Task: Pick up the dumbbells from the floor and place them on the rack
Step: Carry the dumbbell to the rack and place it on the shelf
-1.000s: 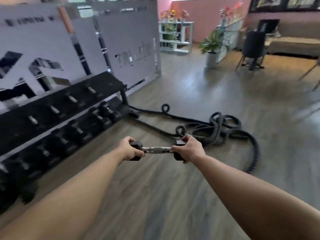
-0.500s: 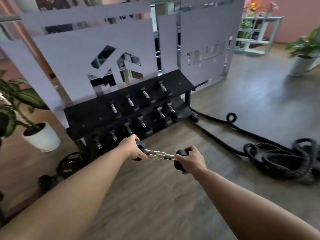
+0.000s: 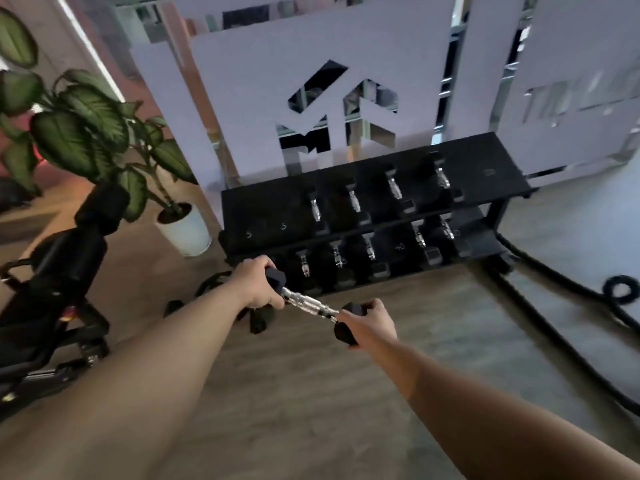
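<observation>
I hold a small dumbbell [image 3: 309, 305] with black hex heads and a chrome handle, in the air above the wooden floor. My left hand [image 3: 258, 285] grips its left head and my right hand [image 3: 370, 322] grips its right head; the bar tilts down to the right. Straight ahead stands the black two-tier rack [image 3: 263, 211], with several dumbbells on both shelves. The left end of its upper shelf is bare. More dark weights [image 3: 258, 320] lie on the floor below my left hand, partly hidden by it.
A potted plant [image 3: 183, 230] stands left of the rack. A black machine [image 3: 62, 271] fills the left edge. A thick black rope [image 3: 571, 320] runs across the floor on the right. A grey partition panel [image 3: 242, 109] stands behind the rack.
My view has swung left and closer, so the rack now sits straight ahead. The dumbbell has stayed in both hands and has tilted down more on the right.
</observation>
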Motion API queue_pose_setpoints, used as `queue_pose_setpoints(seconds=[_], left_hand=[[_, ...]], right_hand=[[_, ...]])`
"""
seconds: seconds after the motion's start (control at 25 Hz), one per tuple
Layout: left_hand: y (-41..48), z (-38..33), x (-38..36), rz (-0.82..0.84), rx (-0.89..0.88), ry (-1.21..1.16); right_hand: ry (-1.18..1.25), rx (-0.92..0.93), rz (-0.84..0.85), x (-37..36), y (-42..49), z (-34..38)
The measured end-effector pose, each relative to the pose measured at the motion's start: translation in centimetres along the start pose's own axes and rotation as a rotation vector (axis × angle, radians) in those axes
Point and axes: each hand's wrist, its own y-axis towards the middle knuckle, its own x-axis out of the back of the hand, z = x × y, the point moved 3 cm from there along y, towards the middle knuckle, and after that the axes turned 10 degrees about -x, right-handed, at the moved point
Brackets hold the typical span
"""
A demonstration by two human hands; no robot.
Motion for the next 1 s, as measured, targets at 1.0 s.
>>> queue_pose_setpoints(seconds=[1.0], left_hand=[[48.3, 27.0, 17.3, 0.210, -0.244, 0.256]], right_hand=[[0.119, -0.306, -0.014, -37.0, 34.6, 23.5]])
